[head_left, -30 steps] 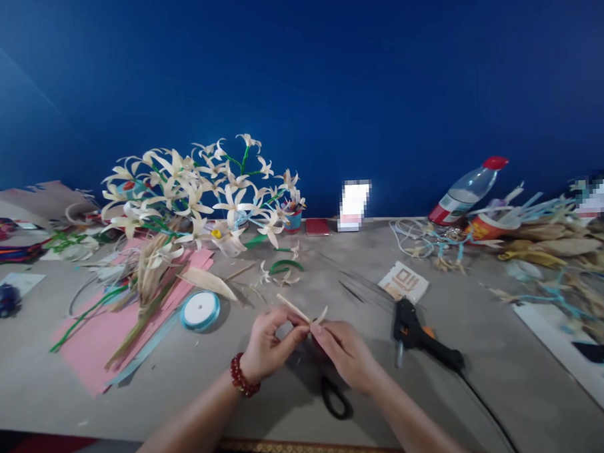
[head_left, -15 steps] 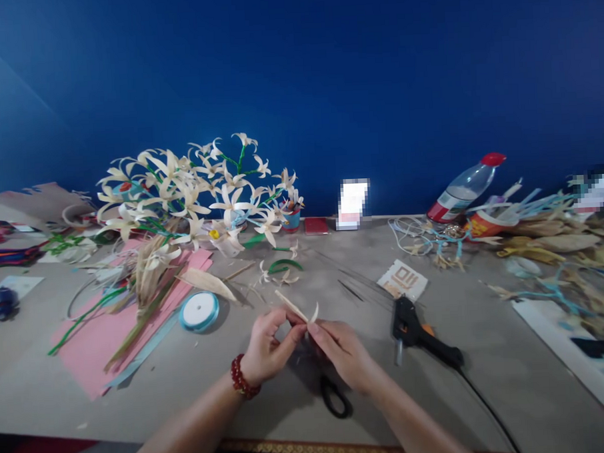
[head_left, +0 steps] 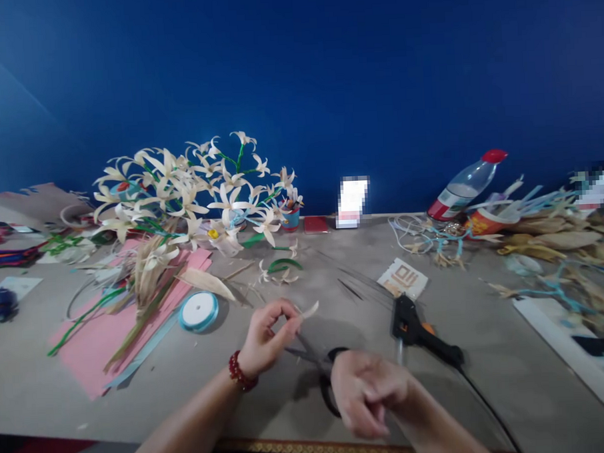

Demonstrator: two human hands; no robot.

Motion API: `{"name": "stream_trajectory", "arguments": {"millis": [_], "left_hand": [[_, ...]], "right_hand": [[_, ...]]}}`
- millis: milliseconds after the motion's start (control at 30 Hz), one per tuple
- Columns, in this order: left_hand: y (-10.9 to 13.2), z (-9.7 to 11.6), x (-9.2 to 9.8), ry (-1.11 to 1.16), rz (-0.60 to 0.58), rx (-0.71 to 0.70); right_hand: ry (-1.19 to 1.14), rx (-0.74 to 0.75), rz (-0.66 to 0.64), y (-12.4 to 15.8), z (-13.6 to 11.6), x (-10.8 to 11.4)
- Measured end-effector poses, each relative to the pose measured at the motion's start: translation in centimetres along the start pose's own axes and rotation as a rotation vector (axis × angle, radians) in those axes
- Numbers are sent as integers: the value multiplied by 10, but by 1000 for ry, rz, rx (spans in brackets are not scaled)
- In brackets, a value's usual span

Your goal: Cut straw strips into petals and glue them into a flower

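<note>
My left hand [head_left: 267, 336], with a red bead bracelet on the wrist, pinches a small pale leaf strip [head_left: 310, 310] between thumb and fingers, just above the grey table [head_left: 199, 384]. My right hand [head_left: 370, 389] is lower and nearer to me, smeared by motion, with its fingers curled loosely. It hovers right beside the black handles of the scissors [head_left: 322, 367], which lie on the table between my hands. I cannot tell whether it touches them.
A black glue gun [head_left: 421, 331] with its cord lies to the right. A blue-and-white ribbon spool [head_left: 199, 310], pink paper [head_left: 94, 342] and a bunch of pale straw flowers [head_left: 195, 191] are at the left. A bottle [head_left: 463, 186] and dried husks fill the right side.
My right hand has let go of the strip and dropped back toward me, next to the scissors. My left hand keeps the strip and has hardly moved.
</note>
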State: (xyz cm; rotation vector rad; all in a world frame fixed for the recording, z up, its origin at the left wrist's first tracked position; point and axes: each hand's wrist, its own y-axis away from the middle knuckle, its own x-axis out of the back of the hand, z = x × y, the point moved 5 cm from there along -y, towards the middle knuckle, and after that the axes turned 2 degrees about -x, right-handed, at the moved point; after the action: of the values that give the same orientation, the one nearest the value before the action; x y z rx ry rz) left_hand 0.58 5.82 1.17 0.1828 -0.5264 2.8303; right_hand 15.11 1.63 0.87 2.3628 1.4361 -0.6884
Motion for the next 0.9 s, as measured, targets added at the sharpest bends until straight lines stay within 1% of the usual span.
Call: {"name": "stream_trajectory", "arguments": {"millis": [33,67,100,133,167,200,233,333,400,467,533,600,700,767,833,900], "left_hand": [[0,-4,1,30,25,30],[0,-6,1,63,42,48],[0,-7,0,90,48,53],[0,-7,0,106,49,45],[1,-6,-1,104,44,33],[1,-3,-2,84,39,17],[1,-1,-3,49,31,1],[1,8,-3,-92,16,-46],[1,11,-3,-159,7,-70],[1,12,-3,-193,-2,-80],[1,11,-3,-202,-17,-89],[2,11,-4,-178,-50,-109],[3,13,-7,-94,-114,-131],[3,17,-8,-48,-136,-143],[2,19,-8,-25,-146,-158],[1,18,-7,-38,-136,-152]], "right_hand": [[22,66,74,1,-6,5],[30,130,227,2,-12,14],[36,175,433,4,-17,24],[58,188,636,6,-19,33],[108,169,782,7,-20,38],[194,133,848,5,-20,39],[309,105,845,2,-19,38],[628,84,706,-11,-11,27],[721,66,693,-12,-4,25],[727,37,722,-11,1,28],[658,11,711,-9,3,30],[494,-42,639,-10,5,29],[164,-127,461,-14,10,22],[-7,-136,334,-15,13,16],[-95,-121,223,-13,15,12],[-91,-78,114,-7,14,10]]}}
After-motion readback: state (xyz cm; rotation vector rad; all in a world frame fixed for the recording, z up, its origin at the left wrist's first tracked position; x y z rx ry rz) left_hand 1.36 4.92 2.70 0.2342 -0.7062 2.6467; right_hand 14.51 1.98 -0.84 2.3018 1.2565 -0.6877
